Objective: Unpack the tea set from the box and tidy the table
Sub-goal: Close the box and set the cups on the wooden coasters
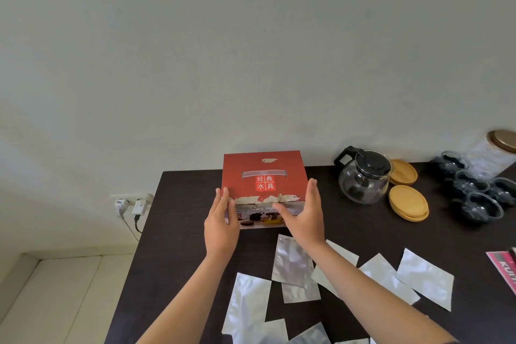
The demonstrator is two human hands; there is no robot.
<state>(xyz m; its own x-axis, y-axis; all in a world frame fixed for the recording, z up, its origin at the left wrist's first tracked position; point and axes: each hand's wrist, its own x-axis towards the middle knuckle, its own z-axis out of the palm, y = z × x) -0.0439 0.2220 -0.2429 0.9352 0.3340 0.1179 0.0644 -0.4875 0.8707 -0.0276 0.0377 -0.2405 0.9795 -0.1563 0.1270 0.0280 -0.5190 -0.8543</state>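
Observation:
A red tea-set box (pixel 262 176) with Chinese characters stands closed on the dark table (pixel 181 246), near its far edge. My left hand (pixel 222 225) rests flat against the box's front left corner, fingers straight. My right hand (pixel 304 216) is at the front right corner, fingers spread, thumb on the front face. A glass teapot (pixel 363 179) with a black lid and handle stands to the right. Beside it lie two round wooden coasters (pixel 409 202). Several small glass cups (pixel 480 198) stand at the far right.
Several silver foil pouches (pixel 293 262) are scattered over the near part of the table. A tin with a gold lid (pixel 499 148) stands at the back right. A pink printed packet (pixel 505 268) lies at the right edge. Plugs and sockets (pixel 131 205) sit on the wall left of the table.

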